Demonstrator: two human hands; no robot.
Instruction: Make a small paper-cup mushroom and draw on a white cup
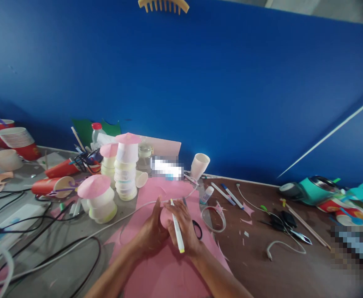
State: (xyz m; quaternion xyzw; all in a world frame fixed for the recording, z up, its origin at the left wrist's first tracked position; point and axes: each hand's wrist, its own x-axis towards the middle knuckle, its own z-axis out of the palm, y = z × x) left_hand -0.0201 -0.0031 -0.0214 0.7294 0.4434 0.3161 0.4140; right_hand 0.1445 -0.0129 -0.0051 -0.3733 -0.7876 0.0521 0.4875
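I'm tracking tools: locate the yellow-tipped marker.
The marker is below centre in the head view, in the right hand, over the pink paper, just right of the left hand.

1. Light level med.; blue wall (200, 82) paler at upper L, deeper blue twd its base.
2. Source prob. overhead, off to L; hard to be sure.
3. Dull greyish sheen on brown table (262, 269), lower R.
4. Soft shade btwn left hand (153, 231) and right hand (184, 225).
5. Wide-angle stretch at edges, esp. cups (16, 137) far L; top R corner near black.
6. Fine detail soft; pixelated blocks mid-frame & lower R.
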